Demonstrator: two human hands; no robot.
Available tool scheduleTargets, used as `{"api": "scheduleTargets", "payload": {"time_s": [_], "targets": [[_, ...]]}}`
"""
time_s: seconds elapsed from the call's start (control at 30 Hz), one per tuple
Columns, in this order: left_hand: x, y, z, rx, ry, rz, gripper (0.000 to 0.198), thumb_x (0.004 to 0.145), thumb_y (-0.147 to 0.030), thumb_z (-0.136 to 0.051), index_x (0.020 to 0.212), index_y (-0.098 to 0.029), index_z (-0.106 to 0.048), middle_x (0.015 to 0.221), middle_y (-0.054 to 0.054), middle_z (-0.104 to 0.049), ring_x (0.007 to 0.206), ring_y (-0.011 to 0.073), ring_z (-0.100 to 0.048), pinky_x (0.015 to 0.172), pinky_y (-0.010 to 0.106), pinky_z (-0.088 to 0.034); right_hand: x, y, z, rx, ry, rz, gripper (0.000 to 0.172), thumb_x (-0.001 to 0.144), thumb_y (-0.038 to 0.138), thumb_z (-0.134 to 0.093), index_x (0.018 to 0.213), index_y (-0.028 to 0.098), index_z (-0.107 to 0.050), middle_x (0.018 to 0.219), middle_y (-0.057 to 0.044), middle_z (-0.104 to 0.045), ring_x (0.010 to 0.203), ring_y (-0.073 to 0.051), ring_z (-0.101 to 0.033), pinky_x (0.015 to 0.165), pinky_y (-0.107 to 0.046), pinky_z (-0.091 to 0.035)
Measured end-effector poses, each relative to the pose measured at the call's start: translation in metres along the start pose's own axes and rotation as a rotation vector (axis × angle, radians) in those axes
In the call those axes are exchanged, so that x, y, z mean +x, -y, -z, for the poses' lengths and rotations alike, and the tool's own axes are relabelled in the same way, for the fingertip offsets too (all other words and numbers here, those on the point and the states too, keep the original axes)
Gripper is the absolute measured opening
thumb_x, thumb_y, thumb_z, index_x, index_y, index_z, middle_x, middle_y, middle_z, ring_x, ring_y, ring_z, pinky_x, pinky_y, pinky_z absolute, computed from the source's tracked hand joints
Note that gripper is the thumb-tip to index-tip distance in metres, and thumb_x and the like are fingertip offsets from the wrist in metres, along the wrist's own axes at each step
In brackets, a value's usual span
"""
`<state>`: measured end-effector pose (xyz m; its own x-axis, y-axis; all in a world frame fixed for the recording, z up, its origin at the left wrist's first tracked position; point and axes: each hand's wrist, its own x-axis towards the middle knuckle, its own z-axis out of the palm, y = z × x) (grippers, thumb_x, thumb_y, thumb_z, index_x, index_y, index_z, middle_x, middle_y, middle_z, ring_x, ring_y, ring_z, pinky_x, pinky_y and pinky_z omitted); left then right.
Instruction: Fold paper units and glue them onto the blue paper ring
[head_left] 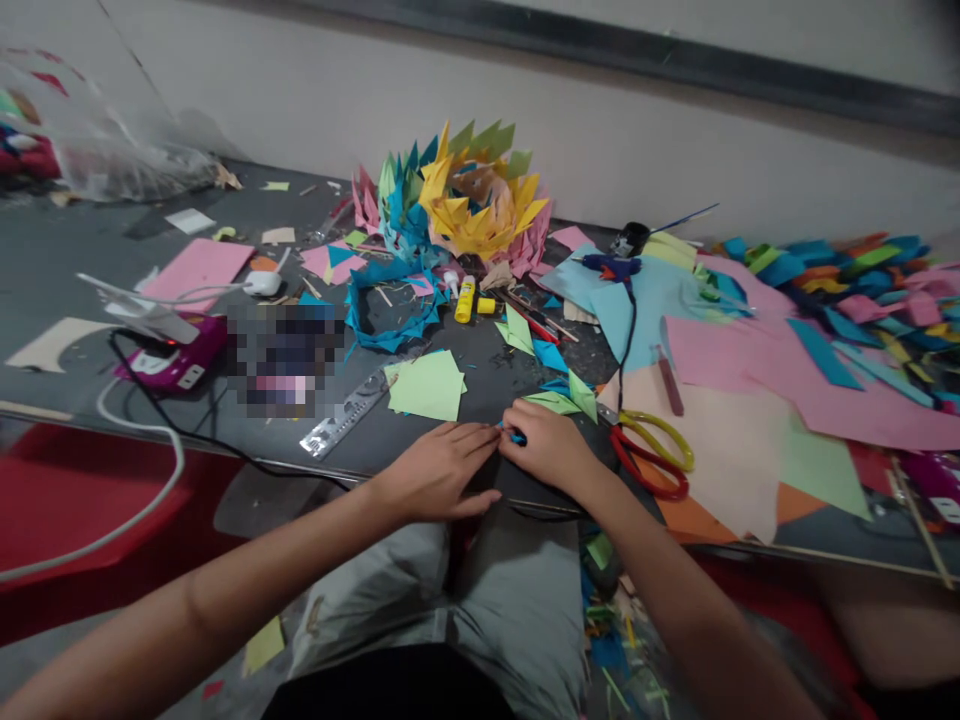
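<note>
Blue paper (pixel 517 438) seemingly pinched by right hand (pixel 551 446), grip nearly closed; left hand (pixel 439 468) flat.

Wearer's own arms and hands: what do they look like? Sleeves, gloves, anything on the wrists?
Left hand and right hand are ungloved, with no ring, watch or band visible. Left forearm and right forearm are bare, no sleeves in view. No cables or markers strapped on that I can see.

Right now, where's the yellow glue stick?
In the head view, the glue stick is just above the picture's centre, between the blue paper ring on its left and a yellow cap on its right.
</note>
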<state>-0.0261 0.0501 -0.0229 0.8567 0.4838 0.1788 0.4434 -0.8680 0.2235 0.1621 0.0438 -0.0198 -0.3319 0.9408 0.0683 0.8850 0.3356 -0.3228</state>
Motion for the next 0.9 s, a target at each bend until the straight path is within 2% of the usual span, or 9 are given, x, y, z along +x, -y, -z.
{"api": "scheduleTargets", "payload": {"time_s": [0.07, 0.23, 0.37, 0.6, 0.77, 0.9], "targets": [[-0.003, -0.006, -0.004, 0.008, 0.028, 0.036, 0.06, 0.082, -0.051, -0.041, 0.123, -0.007, -0.045, 0.128, 0.012, -0.048, 0.117, 0.0248, -0.044, 0.097, 0.036, -0.036, -0.003, 0.0, -0.004, 0.01, -0.06, -0.006, 0.015, 0.077, 0.022, -0.047, 0.062, 0.021, -0.045, 0.067, 0.001, -0.048, 0.067, -0.014, -0.047, 0.056, -0.024, -0.029], [-0.009, -0.01, -0.008, -0.012, 0.054, 0.108, 0.06, 0.083, -0.052, -0.04, 0.129, -0.013, -0.038, 0.134, 0.007, -0.043, 0.125, 0.0222, -0.035, 0.1, 0.036, -0.031, -0.013, -0.005, -0.015, 0.178, -0.209, -0.07, 0.022, 0.078, 0.027, -0.051, 0.058, 0.021, -0.044, 0.066, -0.001, -0.047, 0.068, -0.016, -0.048, 0.063, -0.027, -0.037], [-0.009, -0.01, -0.005, -0.017, 0.067, 0.115, 0.061, 0.083, -0.053, -0.04, 0.129, -0.013, -0.038, 0.134, 0.007, -0.042, 0.126, 0.0218, -0.034, 0.101, 0.036, -0.03, -0.015, -0.009, -0.017, 0.299, -0.222, -0.15, 0.026, 0.077, 0.034, -0.056, 0.057, 0.02, -0.046, 0.065, 0.0, -0.047, 0.065, -0.016, -0.049, 0.062, -0.028, -0.038], [-0.008, -0.012, -0.004, -0.021, 0.065, 0.129, 0.059, 0.084, -0.051, -0.039, 0.13, -0.015, -0.037, 0.135, 0.006, -0.041, 0.127, 0.0215, -0.034, 0.101, 0.037, -0.031, -0.015, -0.02, -0.01, 0.211, -0.244, -0.242, 0.042, 0.075, 0.053, -0.054, 0.05, 0.02, -0.043, 0.059, 0.0, -0.045, 0.06, -0.016, -0.046, 0.058, -0.029, -0.036], [-0.008, -0.012, -0.005, -0.012, 0.063, 0.149, 0.058, 0.084, -0.05, -0.041, 0.131, -0.016, -0.037, 0.136, 0.004, -0.04, 0.127, 0.0211, -0.033, 0.103, 0.038, -0.029, -0.018, -0.027, -0.001, 0.329, -0.162, -0.175, 0.032, 0.078, 0.044, -0.055, 0.059, 0.02, -0.044, 0.065, -0.001, -0.049, 0.064, -0.016, -0.048, 0.059, -0.028, -0.037], [-0.009, -0.013, -0.008, -0.016, 0.049, 0.167, 0.057, 0.083, -0.049, -0.043, 0.13, -0.017, -0.037, 0.136, 0.004, -0.04, 0.127, 0.0209, -0.033, 0.103, 0.037, -0.029, -0.021, -0.027, 0.001, 0.413, -0.153, -0.172, 0.02, 0.078, 0.035, -0.055, 0.067, 0.02, -0.047, 0.071, -0.001, -0.052, 0.068, -0.016, -0.05, 0.063, -0.029, -0.039]]}}
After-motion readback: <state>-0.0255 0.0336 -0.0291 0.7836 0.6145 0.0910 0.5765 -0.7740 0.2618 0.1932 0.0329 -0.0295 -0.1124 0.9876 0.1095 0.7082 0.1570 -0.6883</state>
